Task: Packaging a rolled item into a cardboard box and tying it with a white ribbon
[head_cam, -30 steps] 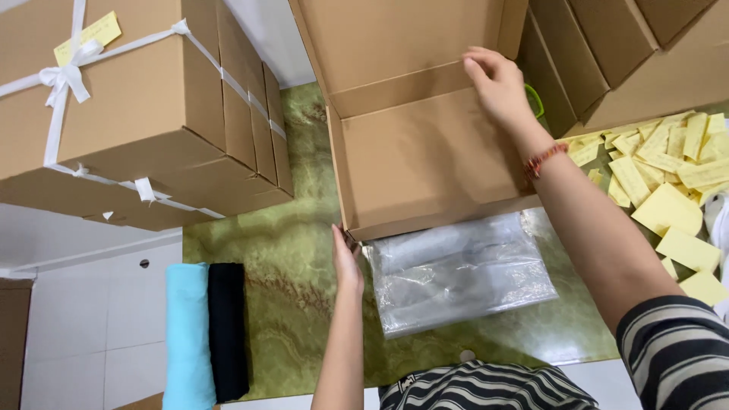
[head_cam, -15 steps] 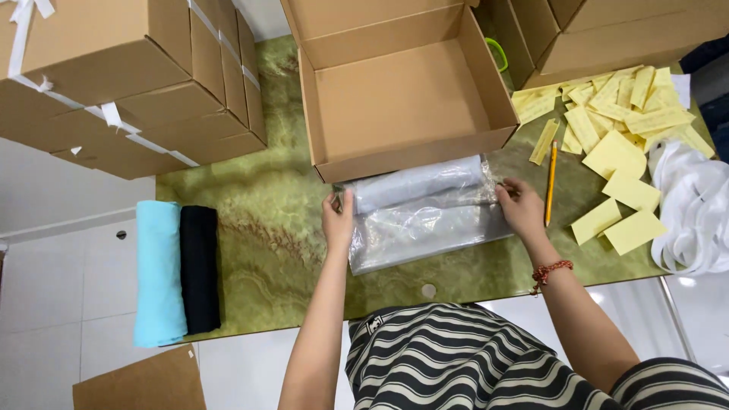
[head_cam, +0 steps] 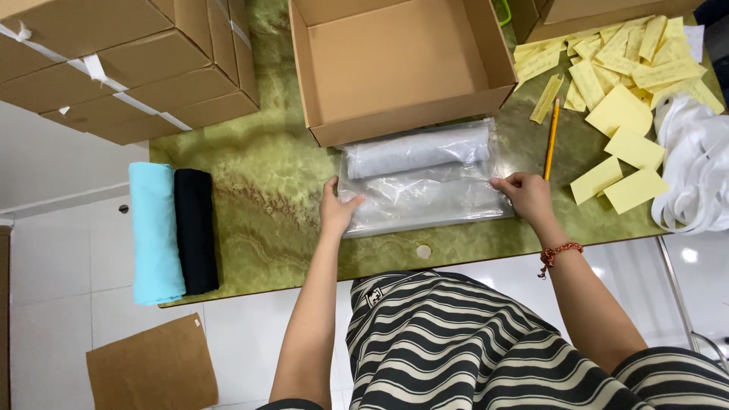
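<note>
Head cam: our left hand [head_cam: 336, 209] and right hand [head_cam: 525, 195] each have a grip pinched on the ends of the clear bag [head_cam: 422, 182] on the desk [head_cam: 258, 190]. Open cardboard box [head_cam: 402, 64] sits just beyond, pencil [head_cam: 550, 137] and yellow slips [head_cam: 623, 114] right of it.

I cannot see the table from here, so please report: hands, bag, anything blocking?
Left hand and right hand grip ends of clear plastic bag, flat on green table. Open cardboard box just behind. Pencil beside right hand.
</note>
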